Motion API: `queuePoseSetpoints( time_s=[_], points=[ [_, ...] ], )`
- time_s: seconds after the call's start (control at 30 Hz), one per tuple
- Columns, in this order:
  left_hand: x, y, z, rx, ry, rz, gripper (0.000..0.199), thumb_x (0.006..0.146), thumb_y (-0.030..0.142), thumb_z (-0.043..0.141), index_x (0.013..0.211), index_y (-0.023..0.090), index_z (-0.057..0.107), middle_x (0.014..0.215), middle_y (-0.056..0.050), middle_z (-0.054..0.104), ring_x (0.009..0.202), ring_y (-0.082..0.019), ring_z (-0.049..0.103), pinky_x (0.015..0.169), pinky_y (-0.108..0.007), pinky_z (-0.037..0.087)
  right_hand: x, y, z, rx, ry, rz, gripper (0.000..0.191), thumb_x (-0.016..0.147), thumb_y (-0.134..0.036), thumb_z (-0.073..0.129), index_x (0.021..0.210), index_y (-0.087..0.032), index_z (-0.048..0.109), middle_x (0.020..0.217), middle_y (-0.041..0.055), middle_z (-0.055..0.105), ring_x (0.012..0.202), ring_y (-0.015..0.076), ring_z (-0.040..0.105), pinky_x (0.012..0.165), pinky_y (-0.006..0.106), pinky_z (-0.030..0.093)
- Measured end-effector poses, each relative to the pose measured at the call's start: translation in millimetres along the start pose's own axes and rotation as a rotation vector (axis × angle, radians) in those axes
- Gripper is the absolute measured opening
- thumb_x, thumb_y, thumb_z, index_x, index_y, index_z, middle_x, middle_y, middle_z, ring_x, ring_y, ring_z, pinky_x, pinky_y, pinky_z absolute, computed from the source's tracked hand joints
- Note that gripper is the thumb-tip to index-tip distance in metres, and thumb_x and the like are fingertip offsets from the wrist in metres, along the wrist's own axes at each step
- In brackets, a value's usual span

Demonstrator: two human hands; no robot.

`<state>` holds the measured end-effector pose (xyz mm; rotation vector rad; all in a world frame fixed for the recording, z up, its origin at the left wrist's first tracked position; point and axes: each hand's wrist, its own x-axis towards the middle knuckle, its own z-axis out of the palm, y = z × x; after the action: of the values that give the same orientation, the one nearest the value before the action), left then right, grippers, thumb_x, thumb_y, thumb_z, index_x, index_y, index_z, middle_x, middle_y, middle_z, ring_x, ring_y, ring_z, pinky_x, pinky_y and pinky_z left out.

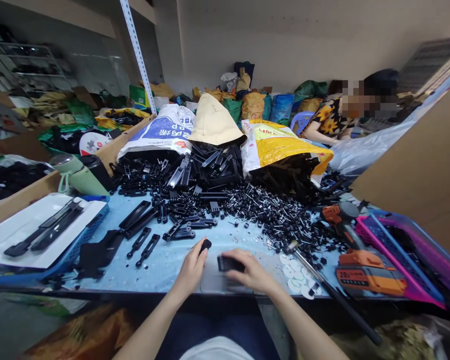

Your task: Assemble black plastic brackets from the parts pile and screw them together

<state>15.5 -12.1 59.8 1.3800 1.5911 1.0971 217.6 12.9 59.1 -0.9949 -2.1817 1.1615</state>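
1. Black block, head view: at the near edge of the worktop, clamped between thumb and fingers of the right hand; block and fingertips blurred
2. Black piece, small: pinched at the fingertips of the left hand, just beside the block, apart from it
3. Blue table cover: speckled, beneath the loose stock
4. Pinned parts: black, heaped beyond the right hand, many with metal shafts
5. White discs: loose group, right of the right hand
6. Hammer: head by the discs, dark handle overhanging the table edge
7. Power tool: orange and black, lying beside a pink basket
8. Yellow bag: on its side behind the heap, mouth open, dark parts inside
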Motion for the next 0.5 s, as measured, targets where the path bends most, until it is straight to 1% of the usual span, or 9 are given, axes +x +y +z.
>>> queuePoseSetpoints(
  time_s=[0.07,0.1,0.13,0.2,0.3,0.33,0.4,0.47,0.5],
  points=[
    [1.1,-7.0,-3.9,0.009,-0.036,0.005,0.046,0.081,0.039,0.042,0.118,0.014,0.050,0.068,-0.001,0.056,0.056,-0.013,0.053,0.062,-0.028,0.045,-6.3,-2.2,-7.7,-0.273,-0.126,-0.100,0.031,0.077,-0.014,0.049,0.100,-0.030,0.061,0.107,-0.0004,0.057,0.108,0.0193,0.044,0.102,0.046,0.013],
    [1.4,-10.6,-4.6,0.014,-0.060,-0.003,0.046,0.081,0.039,0.042,0.119,0.013,0.050,0.068,-0.001,0.056,0.055,-0.013,0.052,0.060,-0.028,0.045,-7.6,-1.8,-9.3,-0.379,-0.126,-0.082,0.032,0.077,-0.010,0.045,0.096,-0.030,0.062,0.108,-0.0003,0.056,0.109,0.0192,0.043,0.102,0.046,0.011],
    [1.4,-14.3,-4.3,0.010,-0.070,-0.022,0.046,0.081,0.039,0.042,0.118,0.013,0.050,0.068,-0.001,0.055,0.052,-0.012,0.052,0.057,-0.027,0.045,-7.1,-0.4,-9.2,-0.464,-0.074,-0.022,0.033,0.079,-0.010,0.042,0.097,-0.028,0.062,0.111,0.0013,0.055,0.108,0.0198,0.042,0.101,0.046,0.015],
    [1.1,-21.4,-0.5,-0.023,-0.082,-0.066,0.047,0.081,0.040,0.041,0.117,0.012,0.051,0.069,-0.001,0.055,0.047,-0.010,0.049,0.050,-0.026,0.044,-0.5,4.0,-3.9,-0.580,0.098,0.168,0.034,0.082,-0.022,0.043,0.115,-0.024,0.053,0.114,0.0080,0.050,0.104,0.0231,0.044,0.092,0.042,0.031],
    [0.4,-29.2,8.9,-0.100,-0.067,-0.096,0.048,0.081,0.042,0.040,0.117,0.012,0.051,0.082,-0.004,0.056,0.043,-0.008,0.047,0.041,-0.024,0.041,19.7,10.3,12.8,-0.650,0.218,0.361,0.072,0.074,-0.050,0.052,0.133,-0.016,0.031,0.107,0.0143,0.050,0.095,0.0288,0.047,0.075,0.039,0.041],
    [0.4,-30.5,11.3,-0.116,-0.052,-0.098,0.048,0.081,0.042,0.041,0.117,0.013,0.050,0.088,-0.005,0.055,0.043,-0.007,0.047,0.039,-0.023,0.041,27.0,11.5,18.8,-0.658,0.215,0.363,0.074,0.072,-0.052,0.053,0.133,-0.016,0.031,0.105,0.0143,0.051,0.095,0.0299,0.047,0.076,0.041,0.040],
    [0.5,-30.5,13.9,-0.128,-0.011,-0.093,0.048,0.080,0.044,0.042,0.118,0.014,0.050,0.097,-0.007,0.053,0.043,-0.006,0.047,0.038,-0.023,0.041,39.3,12.5,29.0,-0.608,0.220,0.303,0.060,0.077,-0.045,0.050,0.128,-0.018,0.039,0.103,0.0133,0.052,0.099,0.0297,0.046,0.082,0.043,0.037],
    [0.6,-27.1,13.9,-0.124,0.019,-0.071,0.047,0.080,0.044,0.043,0.117,0.015,0.050,0.101,-0.008,0.052,0.043,-0.005,0.046,0.041,-0.023,0.043,46.2,12.2,35.2,-0.387,0.255,0.231,0.046,0.083,-0.037,0.042,0.125,-0.021,0.042,0.102,0.0109,0.053,0.097,0.0251,0.049,0.084,0.040,0.038],
    [0.5,-24.2,13.7,-0.125,0.025,-0.058,0.047,0.081,0.043,0.043,0.117,0.015,0.051,0.102,-0.008,0.053,0.042,-0.004,0.046,0.042,-0.024,0.043,47.5,11.6,37.0,-0.203,0.260,0.222,0.043,0.085,-0.037,0.038,0.126,-0.022,0.041,0.098,0.0093,0.055,0.090,0.0218,0.053,0.079,0.037,0.041]
  ],
)
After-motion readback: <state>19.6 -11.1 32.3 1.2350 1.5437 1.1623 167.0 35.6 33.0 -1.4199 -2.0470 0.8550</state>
